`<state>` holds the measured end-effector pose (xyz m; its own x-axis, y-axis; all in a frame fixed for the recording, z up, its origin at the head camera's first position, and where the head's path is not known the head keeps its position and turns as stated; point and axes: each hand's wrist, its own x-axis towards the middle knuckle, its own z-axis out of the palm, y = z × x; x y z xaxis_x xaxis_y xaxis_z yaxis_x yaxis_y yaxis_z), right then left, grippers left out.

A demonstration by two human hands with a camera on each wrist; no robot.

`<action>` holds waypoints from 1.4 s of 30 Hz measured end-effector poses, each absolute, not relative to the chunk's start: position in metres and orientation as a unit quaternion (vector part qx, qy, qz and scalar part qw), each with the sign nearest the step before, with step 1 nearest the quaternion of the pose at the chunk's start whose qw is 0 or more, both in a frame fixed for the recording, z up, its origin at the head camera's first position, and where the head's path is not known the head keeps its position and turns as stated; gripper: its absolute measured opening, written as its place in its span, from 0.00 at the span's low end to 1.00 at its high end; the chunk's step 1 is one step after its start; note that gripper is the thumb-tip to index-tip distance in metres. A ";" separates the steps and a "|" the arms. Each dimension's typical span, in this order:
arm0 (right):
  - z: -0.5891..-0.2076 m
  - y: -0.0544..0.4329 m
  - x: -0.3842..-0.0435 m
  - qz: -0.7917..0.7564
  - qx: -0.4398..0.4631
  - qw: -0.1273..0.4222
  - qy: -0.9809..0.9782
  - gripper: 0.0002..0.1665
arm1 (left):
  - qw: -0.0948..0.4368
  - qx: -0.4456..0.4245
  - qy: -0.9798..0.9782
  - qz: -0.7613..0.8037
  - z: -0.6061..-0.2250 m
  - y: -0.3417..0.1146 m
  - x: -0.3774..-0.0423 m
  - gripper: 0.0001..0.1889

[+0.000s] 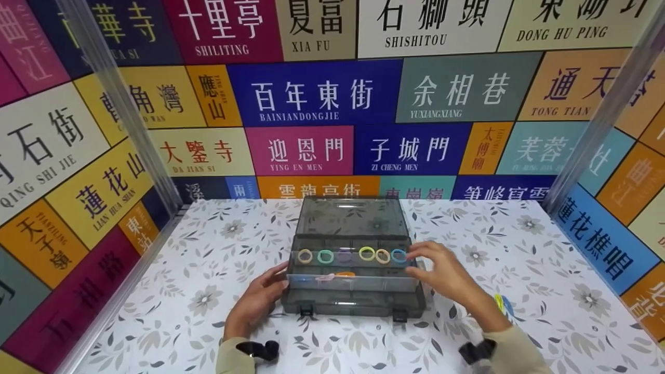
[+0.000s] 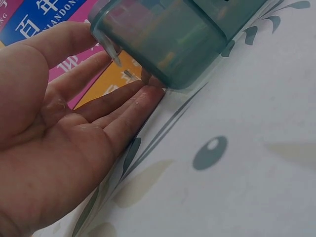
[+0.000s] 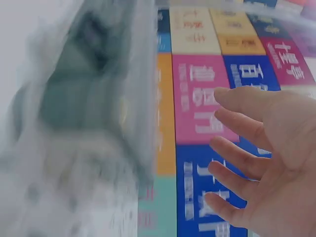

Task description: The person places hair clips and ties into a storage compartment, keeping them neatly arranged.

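A grey see-through plastic box (image 1: pixel 353 302) stands on the table with its lid (image 1: pixel 353 215) raised at the back. Several coloured bands, among them a mint band (image 1: pixel 325 256), a yellow-green band (image 1: pixel 367 253) and a blue band (image 1: pixel 399 255), form a row across it. Lower down, pink and orange pieces (image 1: pixel 344 274) show through clear plastic. My left hand (image 1: pixel 258 297) touches the box's left end with extended fingers, as the left wrist view also shows. Beside the right end, my right hand (image 1: pixel 444 272) has its fingers spread, apart from the box in the blurred right wrist view.
Yellow and blue bands (image 1: pixel 504 305) show beside my right forearm; whether worn or lying there I cannot tell. The flower-patterned table (image 1: pixel 208 301) meets coloured sign-covered walls (image 1: pixel 311 93) behind and at both sides. Clear strips (image 1: pixel 135 114) run up the corners.
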<state>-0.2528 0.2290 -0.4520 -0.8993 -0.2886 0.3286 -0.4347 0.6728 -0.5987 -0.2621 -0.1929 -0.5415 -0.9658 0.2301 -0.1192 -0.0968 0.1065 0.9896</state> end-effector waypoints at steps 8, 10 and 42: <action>-0.466 0.295 -0.230 0.309 0.140 0.180 -0.923 0.17 | 0.117 0.038 0.726 0.677 -0.540 -0.193 -0.261 0.31; -0.468 0.312 -0.225 0.303 0.113 0.167 -0.931 0.17 | 0.119 0.038 0.725 0.677 -0.541 -0.194 -0.261 0.31; -0.501 0.408 -0.230 0.242 -0.092 -0.108 -0.960 0.20 | 0.122 0.043 0.723 0.679 -0.543 -0.191 -0.263 0.31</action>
